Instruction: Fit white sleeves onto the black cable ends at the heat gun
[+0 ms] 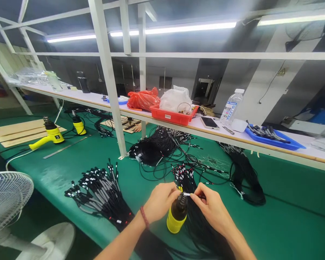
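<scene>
A yellow-and-black heat gun (176, 216) stands upright between my hands, nozzle pointing up. Just over the nozzle is a thin cable with a white sleeve (187, 194), held level. My left hand (161, 200), a red beaded bracelet on its wrist, pinches the cable's left end; its fingertips partly hide that end. On the other side my right hand (212, 206) pinches the cable beside the white sleeve. Behind and under the right hand runs a bundle of black cables (191, 186) with white and red marks. Another cable bundle (103, 193) with grey sleeves lies left of my left hand.
More black cables (157, 144) lie behind, with another coil (246, 177) at right. Two other heat guns (52, 133) stand at left, near a steel ruler (63, 148). The shelf above carries a red tray (173, 115), phone (209, 123), bottle (231, 108) and blue tray (276, 139). A fan (8, 206) is lower left.
</scene>
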A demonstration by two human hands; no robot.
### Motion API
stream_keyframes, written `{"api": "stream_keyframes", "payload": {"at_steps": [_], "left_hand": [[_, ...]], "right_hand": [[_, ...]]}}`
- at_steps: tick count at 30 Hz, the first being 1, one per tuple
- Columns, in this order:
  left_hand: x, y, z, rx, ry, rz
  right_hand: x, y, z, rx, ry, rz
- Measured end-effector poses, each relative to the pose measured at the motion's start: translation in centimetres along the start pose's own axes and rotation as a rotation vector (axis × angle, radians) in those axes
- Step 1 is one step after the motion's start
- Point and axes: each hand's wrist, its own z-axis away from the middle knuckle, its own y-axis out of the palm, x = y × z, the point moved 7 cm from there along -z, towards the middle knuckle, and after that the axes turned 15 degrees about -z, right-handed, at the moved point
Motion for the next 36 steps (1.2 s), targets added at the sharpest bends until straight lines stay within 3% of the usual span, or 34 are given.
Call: {"api": "stream_keyframes", "payload": {"at_steps": [13,22,36], "left_hand": [[0.8,0.7,-0.1,-0.036,-0.015,0.083],[0.8,1.2,-0.1,0.076,-0.037,-0.018],[1.1,0.8,-0.2,-0.056,-0.033,0.183]], "right_hand": [[-0.7,0.1,-0.3,0.020,0.004,0.021],[-0.6,-0.4,-0.3,0.039,0.018,-0.006],[-1.4,-0.6,-0.4,0.014,0.022,0.026]]}}
